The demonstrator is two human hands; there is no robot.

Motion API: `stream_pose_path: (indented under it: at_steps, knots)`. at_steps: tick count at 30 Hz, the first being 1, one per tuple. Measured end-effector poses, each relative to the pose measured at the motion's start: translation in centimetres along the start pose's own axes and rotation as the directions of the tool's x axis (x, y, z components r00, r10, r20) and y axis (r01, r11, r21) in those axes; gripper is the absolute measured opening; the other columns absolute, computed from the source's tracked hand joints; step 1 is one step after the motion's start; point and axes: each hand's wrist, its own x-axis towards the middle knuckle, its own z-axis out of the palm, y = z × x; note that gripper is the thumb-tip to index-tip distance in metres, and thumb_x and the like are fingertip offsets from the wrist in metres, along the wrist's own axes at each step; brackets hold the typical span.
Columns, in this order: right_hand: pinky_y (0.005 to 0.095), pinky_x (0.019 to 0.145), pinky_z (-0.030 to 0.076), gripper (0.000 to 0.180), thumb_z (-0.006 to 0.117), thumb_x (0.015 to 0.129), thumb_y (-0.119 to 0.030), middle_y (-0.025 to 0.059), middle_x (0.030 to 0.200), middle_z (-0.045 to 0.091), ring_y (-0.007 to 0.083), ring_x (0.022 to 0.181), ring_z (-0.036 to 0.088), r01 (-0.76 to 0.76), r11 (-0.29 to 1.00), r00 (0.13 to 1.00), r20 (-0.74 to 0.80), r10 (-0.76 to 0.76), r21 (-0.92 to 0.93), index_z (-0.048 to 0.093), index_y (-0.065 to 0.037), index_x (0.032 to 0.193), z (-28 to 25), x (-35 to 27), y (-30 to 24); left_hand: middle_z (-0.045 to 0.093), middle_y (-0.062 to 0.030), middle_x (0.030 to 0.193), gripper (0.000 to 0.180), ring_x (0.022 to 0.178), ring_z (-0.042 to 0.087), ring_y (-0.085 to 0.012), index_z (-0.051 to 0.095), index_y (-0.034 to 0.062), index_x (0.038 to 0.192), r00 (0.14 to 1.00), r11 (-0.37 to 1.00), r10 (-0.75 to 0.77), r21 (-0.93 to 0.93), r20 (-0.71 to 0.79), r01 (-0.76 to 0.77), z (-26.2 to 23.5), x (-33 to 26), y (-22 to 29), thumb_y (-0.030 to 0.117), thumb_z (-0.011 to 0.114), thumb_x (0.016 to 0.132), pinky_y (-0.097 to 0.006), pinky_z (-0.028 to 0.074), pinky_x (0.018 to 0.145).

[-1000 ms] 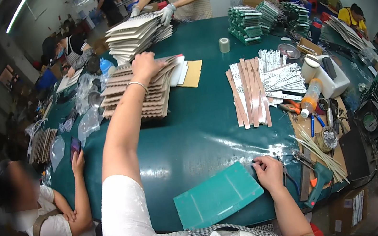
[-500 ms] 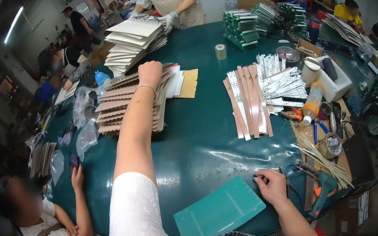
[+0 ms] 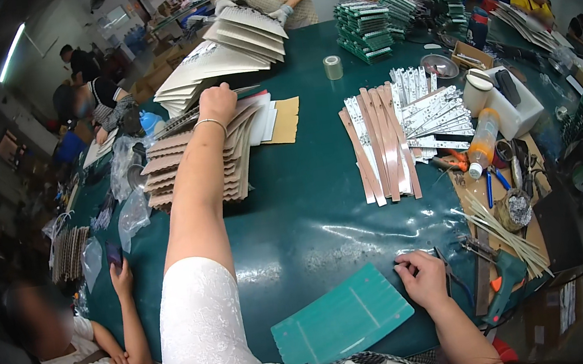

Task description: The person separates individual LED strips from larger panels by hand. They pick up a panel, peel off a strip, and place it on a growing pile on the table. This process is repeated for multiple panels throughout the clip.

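My left hand (image 3: 218,105) is stretched far forward, its fingers closed on a thin greyish board (image 3: 175,124) seen nearly edge-on. Below that board lies a stack of pinkish-brown boards (image 3: 173,161) with wavy edges. My right hand (image 3: 424,279) rests on the table at the near right, fingers curled together; a small dark bit shows at the fingertips, too small to name. Beside it, on the left, lies a flat green sheet (image 3: 344,316) with pale lines. Pliers (image 3: 455,276) with dark handles lie just right of this hand.
Brown and white patterned strips (image 3: 383,143) lie right of centre. A glue gun (image 3: 503,285), thin sticks (image 3: 508,237) and a bottle (image 3: 484,144) crowd the right side. Across the table a gloved co-worker handles white boards (image 3: 242,43); a seated person holds a phone (image 3: 115,256) at left.
My left hand has shifted slightly left and up in the picture, and a thin board edge now shows beside it. The co-worker across has lifted part of the white boards. My right hand stays put.
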Motion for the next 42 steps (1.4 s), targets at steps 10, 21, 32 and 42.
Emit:
stream_pose_path:
  at_steps: [10,21,32,42]
  knots:
    - [0.0274,0.055,0.046,0.017,0.072,0.068,0.002,0.0080,0.072,0.063,0.0161,0.056,0.058,-0.022,1.000,1.000,0.009,0.022,0.016,0.068,-0.003,0.085,-0.1,0.0,-0.2,0.062,-0.0089,0.093,0.012,0.083,0.066,-0.0263,0.067,0.0121,0.086,0.970,0.997,-0.064,0.023,-0.234,0.071,0.8,0.8,-4.0,0.012,0.056,0.083,-0.037,0.055,0.066]
    - [0.0297,0.053,0.045,0.012,0.071,0.070,-0.004,0.0068,0.070,0.063,0.0177,0.054,0.057,-0.024,1.000,1.000,-0.002,0.024,0.008,0.068,-0.004,0.082,0.1,-0.4,-0.2,0.059,-0.0001,0.101,0.023,0.086,0.062,-0.0188,0.062,0.0212,0.100,0.861,0.993,-0.047,0.072,-0.507,0.096,-8.4,-5.6,-11.0,0.012,0.057,0.080,-0.031,0.055,0.062]
    - [0.0295,0.071,0.050,0.037,0.073,0.071,-0.004,0.0094,0.096,0.064,0.0177,0.077,0.060,0.198,0.952,0.978,0.012,-0.206,0.232,0.064,-0.004,0.107,-2.5,2.8,-4.0,0.067,-0.0040,0.104,0.038,0.090,0.067,-0.0223,0.070,0.0151,0.099,0.572,0.981,-0.079,-0.165,-0.816,-0.100,-25.3,-24.9,-15.2,-0.008,0.054,0.073,-0.032,0.056,0.074]
    - [0.0370,0.106,0.032,0.087,0.081,0.072,-0.025,0.0162,0.135,0.047,0.0246,0.125,0.044,-0.138,0.722,0.779,0.524,-0.343,0.678,0.032,0.001,0.139,6.0,10.7,-17.0,0.068,-0.0092,0.099,0.041,0.089,0.060,-0.0116,0.069,0.0034,0.103,0.953,0.423,-0.219,-0.900,-0.211,-0.102,-24.2,-36.7,-12.7,-0.017,0.055,0.071,-0.024,0.046,0.080]
